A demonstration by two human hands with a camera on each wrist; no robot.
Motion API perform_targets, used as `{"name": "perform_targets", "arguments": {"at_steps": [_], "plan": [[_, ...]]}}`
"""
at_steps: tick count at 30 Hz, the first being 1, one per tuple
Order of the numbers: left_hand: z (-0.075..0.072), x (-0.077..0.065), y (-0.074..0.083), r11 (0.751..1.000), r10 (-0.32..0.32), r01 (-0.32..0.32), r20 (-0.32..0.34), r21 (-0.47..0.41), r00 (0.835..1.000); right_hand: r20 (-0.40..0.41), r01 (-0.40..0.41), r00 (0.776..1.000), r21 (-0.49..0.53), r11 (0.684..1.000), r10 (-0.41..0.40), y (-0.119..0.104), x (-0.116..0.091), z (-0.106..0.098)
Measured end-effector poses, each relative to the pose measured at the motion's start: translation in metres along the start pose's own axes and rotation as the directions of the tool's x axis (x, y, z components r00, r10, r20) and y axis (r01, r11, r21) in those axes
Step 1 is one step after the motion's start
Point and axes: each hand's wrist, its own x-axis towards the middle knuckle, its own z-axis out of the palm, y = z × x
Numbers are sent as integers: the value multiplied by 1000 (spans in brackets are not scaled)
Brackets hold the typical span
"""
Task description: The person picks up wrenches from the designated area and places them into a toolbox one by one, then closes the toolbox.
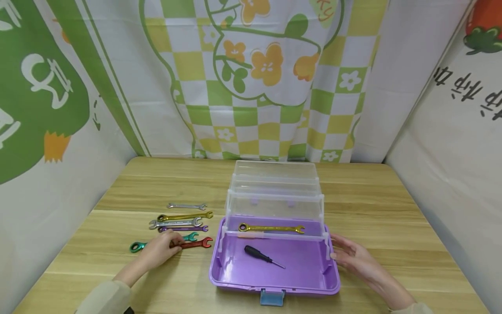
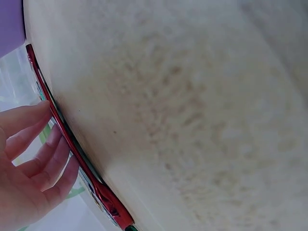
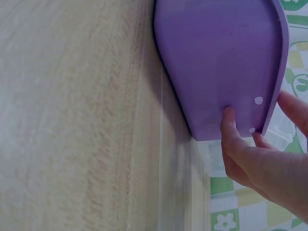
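My left hand (image 1: 161, 250) pinches a red wrench (image 1: 198, 244) at the table's left, its thumb and fingers along the shaft in the left wrist view. Partly under that hand lies a green ratchet wrench (image 1: 137, 247). My right hand (image 1: 357, 259) holds the right side of an open purple toolbox (image 1: 274, 281), a thumb at the rim and a finger against the outer wall (image 3: 207, 62). Inside the box a black-handled screwdriver (image 1: 256, 253) lies slanted on the floor. A gold ratchet wrench (image 1: 272, 228) lies across the lowest clear tray (image 1: 313, 237).
Behind the left hand lie a purple wrench (image 1: 184, 228), a silver wrench (image 1: 176, 223), a gold wrench (image 1: 186, 216) and a small silver wrench (image 1: 187, 206). Clear tiers (image 1: 276, 185) rise at the box's back; a blue latch (image 1: 272, 298) hangs in front. Printed curtains (image 1: 251, 117) enclose the table.
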Motion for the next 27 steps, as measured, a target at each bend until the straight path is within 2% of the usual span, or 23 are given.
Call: {"name": "perform_targets", "arguments": {"at_steps": [6,12,20,27], "plan": [[1,3,-3,1000,0,-1,23,13,1000,-4,-19,1000,3,1000,19,0,1,0],[0,3,-4,999,43,-43,19,7,999,15,11,1000,8,1000,-11,1,0,-1],[-3,4,-6,996,88,-86,65,-37,994,-2,-19,1000,16,1000,19,2,2,-1],[-5,6,-8,992,120,-116,77,-57,990,22,-2,1000,21,1000,2,1,0,-1]]}}
